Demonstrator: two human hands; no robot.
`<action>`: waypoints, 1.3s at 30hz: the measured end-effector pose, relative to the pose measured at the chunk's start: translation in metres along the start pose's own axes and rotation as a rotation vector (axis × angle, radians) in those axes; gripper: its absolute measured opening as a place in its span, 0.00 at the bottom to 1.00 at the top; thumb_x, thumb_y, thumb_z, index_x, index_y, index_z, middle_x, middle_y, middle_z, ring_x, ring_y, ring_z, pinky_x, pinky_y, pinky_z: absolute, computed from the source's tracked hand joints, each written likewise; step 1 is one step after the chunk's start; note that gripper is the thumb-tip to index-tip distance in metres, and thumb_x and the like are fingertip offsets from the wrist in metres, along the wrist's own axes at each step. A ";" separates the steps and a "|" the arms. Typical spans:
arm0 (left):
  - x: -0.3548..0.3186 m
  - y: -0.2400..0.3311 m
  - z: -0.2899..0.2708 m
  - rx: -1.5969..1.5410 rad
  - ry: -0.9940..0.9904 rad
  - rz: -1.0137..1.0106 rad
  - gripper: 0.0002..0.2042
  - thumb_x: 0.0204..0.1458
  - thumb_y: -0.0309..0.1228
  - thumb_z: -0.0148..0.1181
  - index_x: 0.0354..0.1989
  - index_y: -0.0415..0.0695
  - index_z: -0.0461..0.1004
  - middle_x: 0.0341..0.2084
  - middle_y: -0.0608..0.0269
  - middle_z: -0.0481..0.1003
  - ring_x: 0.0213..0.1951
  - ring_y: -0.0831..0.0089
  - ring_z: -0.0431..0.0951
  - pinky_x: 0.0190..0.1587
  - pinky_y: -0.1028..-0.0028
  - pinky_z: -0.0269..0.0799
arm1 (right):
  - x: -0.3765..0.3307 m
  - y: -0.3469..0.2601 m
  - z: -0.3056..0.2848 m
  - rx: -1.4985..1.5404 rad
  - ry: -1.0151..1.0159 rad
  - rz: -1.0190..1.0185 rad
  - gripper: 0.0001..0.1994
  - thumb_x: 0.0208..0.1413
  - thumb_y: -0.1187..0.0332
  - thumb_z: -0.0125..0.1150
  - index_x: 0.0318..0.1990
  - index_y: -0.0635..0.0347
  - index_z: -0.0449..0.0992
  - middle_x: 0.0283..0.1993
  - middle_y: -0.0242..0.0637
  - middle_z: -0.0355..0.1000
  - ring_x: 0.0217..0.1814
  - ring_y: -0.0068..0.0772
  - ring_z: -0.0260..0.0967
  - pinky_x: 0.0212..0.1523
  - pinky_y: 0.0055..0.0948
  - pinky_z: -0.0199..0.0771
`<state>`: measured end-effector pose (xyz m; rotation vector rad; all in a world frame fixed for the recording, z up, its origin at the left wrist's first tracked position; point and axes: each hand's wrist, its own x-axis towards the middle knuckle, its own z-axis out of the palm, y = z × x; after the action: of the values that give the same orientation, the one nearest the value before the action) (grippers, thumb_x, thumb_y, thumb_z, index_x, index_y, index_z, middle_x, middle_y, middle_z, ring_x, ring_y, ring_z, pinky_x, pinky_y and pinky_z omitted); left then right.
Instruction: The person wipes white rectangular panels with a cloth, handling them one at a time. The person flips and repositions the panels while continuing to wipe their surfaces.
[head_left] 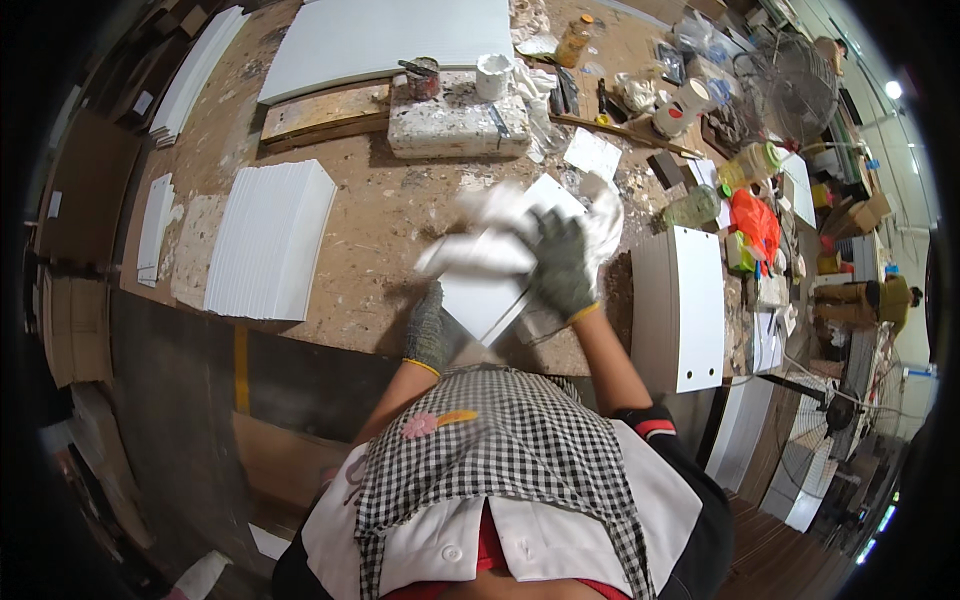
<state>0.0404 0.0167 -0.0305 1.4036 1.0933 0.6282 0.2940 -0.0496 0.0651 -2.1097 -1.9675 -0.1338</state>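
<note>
A white rectangular board (480,305) lies at an angle near the front edge of the table. My right hand (562,268), in a dark grey-green knit glove, presses a white cloth (480,254) over it; the cloth is smeared by motion. At the board's left edge, my left hand (427,328) grips it in a similar glove with a yellow cuff, its fingertips partly hidden. More white cloth (604,225) bunches just right of the right hand.
Stacks of white boards stand at left (265,240), right (685,310) and far side (390,40). Beyond my hands, a paint-spattered block (455,130) bears a dark can (422,78) and a white tub (493,76). Bottles (697,207) and a fan (790,88) stand right; another person (870,300) is farther off.
</note>
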 end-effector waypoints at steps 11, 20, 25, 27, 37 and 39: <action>-0.029 0.115 -0.010 -0.211 -0.063 -0.105 0.22 0.60 0.37 0.66 0.57 0.34 0.77 0.45 0.56 0.82 0.44 0.66 0.80 0.49 0.67 0.75 | 0.040 0.069 -0.084 0.657 0.287 0.662 0.28 0.62 0.44 0.61 0.58 0.58 0.77 0.51 0.51 0.77 0.54 0.53 0.74 0.62 0.50 0.67; -0.064 0.149 -0.015 0.561 0.022 0.363 0.17 0.68 0.36 0.59 0.61 0.44 0.74 0.47 0.50 0.83 0.41 0.54 0.84 0.44 0.61 0.81 | 0.028 0.018 -0.005 0.411 0.515 0.018 0.21 0.64 0.45 0.52 0.47 0.50 0.81 0.54 0.38 0.77 0.66 0.38 0.68 0.77 0.50 0.53; -0.064 0.150 -0.016 0.810 -0.189 0.833 0.21 0.59 0.27 0.62 0.60 0.35 0.71 0.53 0.42 0.78 0.45 0.48 0.83 0.48 0.53 0.81 | 0.006 0.174 0.006 -0.088 0.140 0.825 0.20 0.66 0.53 0.57 0.48 0.64 0.80 0.48 0.51 0.81 0.44 0.54 0.79 0.50 0.44 0.80; -0.056 0.142 -0.017 0.890 -0.226 1.171 0.21 0.57 0.26 0.61 0.59 0.35 0.70 0.59 0.39 0.74 0.51 0.46 0.80 0.56 0.49 0.78 | -0.008 0.186 -0.024 0.312 0.476 0.765 0.18 0.69 0.57 0.55 0.49 0.63 0.79 0.48 0.47 0.81 0.43 0.46 0.79 0.48 0.40 0.80; -0.033 0.039 0.037 0.674 -0.449 1.188 0.15 0.65 0.35 0.56 0.54 0.39 0.76 0.49 0.51 0.78 0.49 0.65 0.79 0.59 0.63 0.77 | -0.008 -0.072 -0.046 0.129 -0.366 -0.270 0.32 0.64 0.40 0.57 0.74 0.36 0.65 0.81 0.34 0.56 0.75 0.54 0.59 0.77 0.70 0.49; -0.040 0.027 0.040 0.721 -0.402 1.184 0.15 0.63 0.35 0.60 0.54 0.40 0.79 0.49 0.52 0.80 0.46 0.63 0.83 0.58 0.62 0.79 | 0.001 -0.069 -0.030 0.001 -0.379 -0.232 0.35 0.61 0.37 0.58 0.75 0.18 0.59 0.80 0.32 0.58 0.80 0.52 0.52 0.77 0.78 0.36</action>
<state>0.0662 -0.0329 -0.0021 2.6805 0.0195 0.7189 0.2290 -0.0522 0.1024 -2.0140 -2.4209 0.2429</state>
